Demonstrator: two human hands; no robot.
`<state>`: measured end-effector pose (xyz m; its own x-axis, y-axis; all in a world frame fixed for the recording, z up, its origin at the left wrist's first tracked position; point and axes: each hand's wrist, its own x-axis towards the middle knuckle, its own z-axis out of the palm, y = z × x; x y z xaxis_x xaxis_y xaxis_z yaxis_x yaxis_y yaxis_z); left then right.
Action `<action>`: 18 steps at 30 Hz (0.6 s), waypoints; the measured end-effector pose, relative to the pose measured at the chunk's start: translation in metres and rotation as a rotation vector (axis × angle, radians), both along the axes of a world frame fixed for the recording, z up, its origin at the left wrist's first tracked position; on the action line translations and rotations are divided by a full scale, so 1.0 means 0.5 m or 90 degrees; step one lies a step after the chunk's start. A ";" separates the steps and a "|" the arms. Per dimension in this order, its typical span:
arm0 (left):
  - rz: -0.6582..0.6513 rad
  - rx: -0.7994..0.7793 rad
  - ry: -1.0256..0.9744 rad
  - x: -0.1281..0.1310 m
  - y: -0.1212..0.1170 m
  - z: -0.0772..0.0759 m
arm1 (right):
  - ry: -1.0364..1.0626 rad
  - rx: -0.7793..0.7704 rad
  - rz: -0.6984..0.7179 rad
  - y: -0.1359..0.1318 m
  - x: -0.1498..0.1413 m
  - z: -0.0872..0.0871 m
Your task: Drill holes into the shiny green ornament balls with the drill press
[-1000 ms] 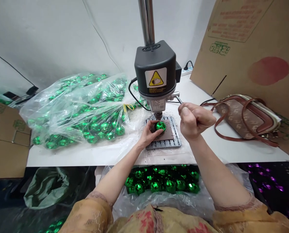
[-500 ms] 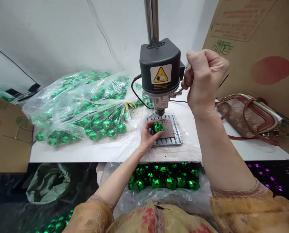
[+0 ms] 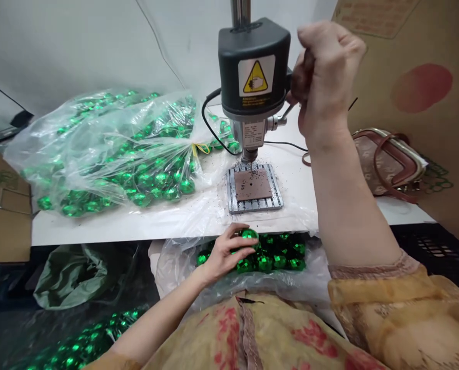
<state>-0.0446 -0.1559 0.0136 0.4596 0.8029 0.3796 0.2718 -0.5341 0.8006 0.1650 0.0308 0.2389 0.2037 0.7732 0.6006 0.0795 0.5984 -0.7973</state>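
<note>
Now your left hand (image 3: 226, 254) grips a shiny green ball (image 3: 249, 237) in the clear plastic bag (image 3: 175, 280), while your right hand (image 3: 325, 74) makes a tight fist at one o'clock, beside the drill press (image 3: 253, 64).

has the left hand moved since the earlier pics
Yes. The left hand has moved back toward the person, off the slotted metal drill-press plate, past the white table's front edge, down to the green mirrored baubles.

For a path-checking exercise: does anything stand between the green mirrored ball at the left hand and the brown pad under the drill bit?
Nothing visible blocks it. The left hand holds the green mirrored ball at the white table's front edge, which it must clear; beyond lies only flat plastic sheeting before the brown square pad.
</note>
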 end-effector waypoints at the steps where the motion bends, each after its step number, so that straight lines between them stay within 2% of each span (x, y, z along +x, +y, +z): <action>1: -0.015 0.008 0.047 -0.009 -0.023 -0.019 | 0.040 -0.027 -0.007 0.001 0.000 0.005; 3: -0.023 0.038 0.152 -0.025 -0.062 -0.062 | 0.106 -0.047 -0.038 0.001 -0.002 0.013; 5: 0.006 0.057 0.248 -0.035 -0.087 -0.100 | 0.104 -0.042 -0.037 -0.001 -0.003 0.017; 8: 0.066 0.024 0.340 -0.034 -0.101 -0.132 | 0.073 -0.018 0.001 -0.004 0.002 0.015; 12: 0.061 -0.006 0.387 -0.022 -0.092 -0.132 | 0.033 0.005 0.019 -0.004 0.015 0.009; 18: 0.051 -0.024 0.385 -0.040 -0.083 -0.092 | 0.006 0.011 -0.005 0.006 0.019 0.009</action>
